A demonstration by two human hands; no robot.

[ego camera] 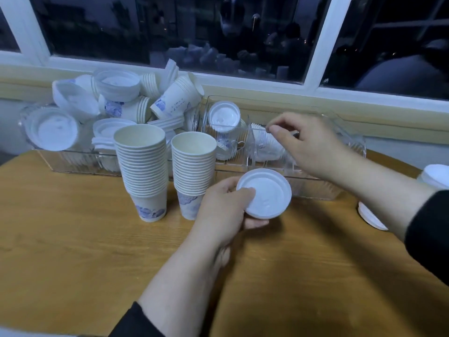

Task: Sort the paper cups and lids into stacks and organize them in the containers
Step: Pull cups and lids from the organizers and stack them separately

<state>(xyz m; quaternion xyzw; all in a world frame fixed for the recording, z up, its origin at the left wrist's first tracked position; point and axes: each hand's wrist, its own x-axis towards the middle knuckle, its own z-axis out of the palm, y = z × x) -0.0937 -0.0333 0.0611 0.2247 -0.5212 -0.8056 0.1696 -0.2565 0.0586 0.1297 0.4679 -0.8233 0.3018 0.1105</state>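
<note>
Two upright stacks of paper cups stand on the wooden table, a left stack (142,166) and a right stack (193,166). My left hand (224,210) grips a white lid (264,193) just right of those stacks, thumb on its top. My right hand (311,144) hovers over the right clear container (315,190), thumb and forefinger drawn together just above the lids (264,145) lying inside it. Whether those fingers hold anything is unclear. Another lid (224,116) leans in that container's left compartment.
A left clear container (73,161) is heaped with loose cups (175,98) and lids (52,131). More lids lie at the table's right edge: one flat (371,215), a pile (437,176). A window sill runs behind the containers.
</note>
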